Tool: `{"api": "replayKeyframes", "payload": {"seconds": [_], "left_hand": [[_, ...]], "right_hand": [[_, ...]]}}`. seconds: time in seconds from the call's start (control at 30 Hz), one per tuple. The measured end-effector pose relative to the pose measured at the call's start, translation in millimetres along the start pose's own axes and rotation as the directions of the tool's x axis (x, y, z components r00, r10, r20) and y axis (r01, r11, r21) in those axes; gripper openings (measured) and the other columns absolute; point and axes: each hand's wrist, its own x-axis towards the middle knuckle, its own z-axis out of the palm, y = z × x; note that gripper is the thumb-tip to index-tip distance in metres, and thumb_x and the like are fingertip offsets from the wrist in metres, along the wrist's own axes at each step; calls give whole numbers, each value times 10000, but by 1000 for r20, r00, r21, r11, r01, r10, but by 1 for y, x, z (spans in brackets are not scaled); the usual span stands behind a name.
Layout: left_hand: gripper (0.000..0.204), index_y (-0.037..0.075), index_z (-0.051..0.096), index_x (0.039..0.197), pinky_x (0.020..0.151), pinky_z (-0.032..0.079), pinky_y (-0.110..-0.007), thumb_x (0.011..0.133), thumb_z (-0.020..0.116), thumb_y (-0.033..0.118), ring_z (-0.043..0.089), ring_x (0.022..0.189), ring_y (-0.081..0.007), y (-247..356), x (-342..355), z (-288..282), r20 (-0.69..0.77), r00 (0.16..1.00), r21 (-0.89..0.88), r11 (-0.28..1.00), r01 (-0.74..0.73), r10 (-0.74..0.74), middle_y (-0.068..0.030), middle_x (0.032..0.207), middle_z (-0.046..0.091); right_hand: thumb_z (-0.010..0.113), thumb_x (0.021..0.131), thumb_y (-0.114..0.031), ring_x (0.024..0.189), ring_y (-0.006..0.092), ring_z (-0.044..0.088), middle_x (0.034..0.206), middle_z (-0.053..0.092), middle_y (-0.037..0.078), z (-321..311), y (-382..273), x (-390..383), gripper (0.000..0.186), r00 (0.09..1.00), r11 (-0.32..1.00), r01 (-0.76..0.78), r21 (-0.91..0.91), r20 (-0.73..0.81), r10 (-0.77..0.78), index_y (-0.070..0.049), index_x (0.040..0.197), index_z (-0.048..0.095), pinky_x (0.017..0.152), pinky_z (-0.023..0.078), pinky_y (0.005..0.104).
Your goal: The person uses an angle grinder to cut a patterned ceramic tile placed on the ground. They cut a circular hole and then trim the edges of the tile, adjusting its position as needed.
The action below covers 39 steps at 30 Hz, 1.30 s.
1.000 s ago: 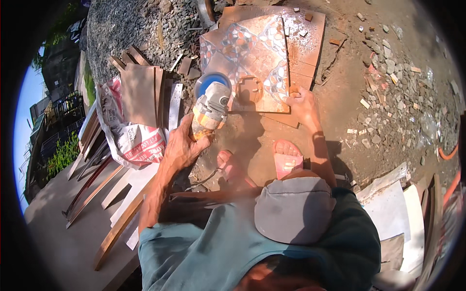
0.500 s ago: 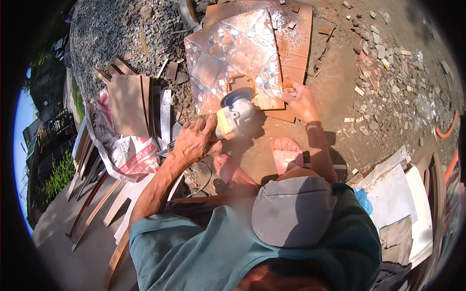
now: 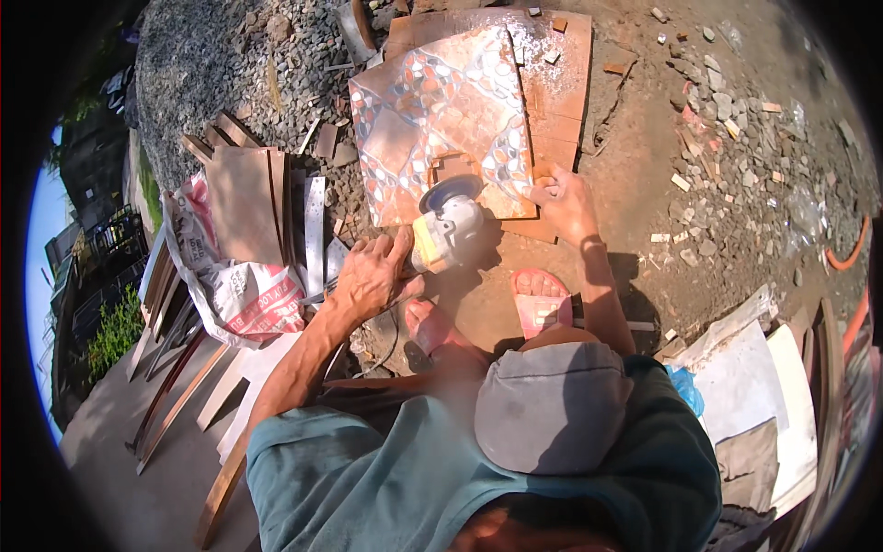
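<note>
My left hand [image 3: 371, 276] is wrapped round the body of an angle grinder [image 3: 447, 232], yellow and pale grey with dust on it. Its dark disc [image 3: 451, 190] sits at the lower edge of a cut-out in a patterned floor tile [image 3: 432, 120] with pebble bands and tan diamonds. The fingers of my right hand [image 3: 566, 201] pinch the tile's lower right corner. Beneath that tile lie plain brown boards or tiles [image 3: 557, 101], dusted white near the top. Whether the disc touches the tile cannot be made out.
Brown tile pieces [image 3: 241, 202] and a white-and-red sack [image 3: 244, 299] stand at the left beside long strips. Gravel [image 3: 212, 78] lies at the far left, rubble [image 3: 722, 101] at the right. My sandalled feet [image 3: 541, 299] are close below the grinder. White sheets [image 3: 750, 386] lie at the lower right.
The disc appears slightly lower relative to the cut-out. Both hands keep their grips, and the view has shifted a little.
</note>
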Motion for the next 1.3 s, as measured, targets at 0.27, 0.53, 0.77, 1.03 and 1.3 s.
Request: {"api": "replayKeyframes", "payload": {"seconds": [0.27, 0.53, 0.77, 1.03, 1.3], "left_hand": [[906, -73, 413, 1423, 801, 533, -467, 808, 769, 489, 655, 903, -381, 11, 3, 2, -58, 998, -73, 997, 27, -31, -228, 1022, 638], [883, -63, 421, 1416, 711, 576, -467, 829, 760, 502, 675, 862, -416, 12, 2, 18, -164, 975, -275, 956, 100, -149, -258, 1033, 639], [865, -54, 438, 1428, 718, 575, -472, 834, 758, 488, 693, 849, -432, 14, -4, -9, -103, 967, -441, 882, 166, -234, -304, 1085, 649], [651, -28, 521, 1350, 821, 549, -369, 837, 765, 290, 698, 943, -240, 17, -10, -30, 16, 905, -694, 647, 316, -425, -190, 1094, 699], [508, -24, 610, 1242, 868, 508, -316, 854, 760, 267, 649, 944, -169, -20, -41, -59, -145, 749, -892, 413, 185, -647, -117, 1066, 712]], "right_hand": [[748, 847, -135, 766, 119, 672, 837, 687, 40, -1, -3, -3, 241, 1000, 999, -16, -37, 11, 17, -27, 1046, 667, 681, 509, 275], [733, 821, -143, 761, 153, 680, 839, 692, 62, 6, 12, 1, 245, 1000, 999, -7, 43, -11, 8, -51, 1041, 677, 695, 529, 305], [745, 809, -166, 754, 153, 675, 802, 678, 51, 0, 17, 5, 254, 1000, 1000, 5, -17, -21, -5, -41, 1020, 679, 691, 523, 310], [766, 857, -321, 751, 126, 598, 824, 626, 43, -1, -44, 13, 411, 990, 962, -129, -239, 27, 139, -2, 1074, 626, 655, 470, 280], [708, 949, -206, 741, 135, 654, 968, 678, 89, 34, -81, 61, 349, 974, 852, -148, 501, 222, 38, 6, 1192, 575, 646, 564, 298]]}}
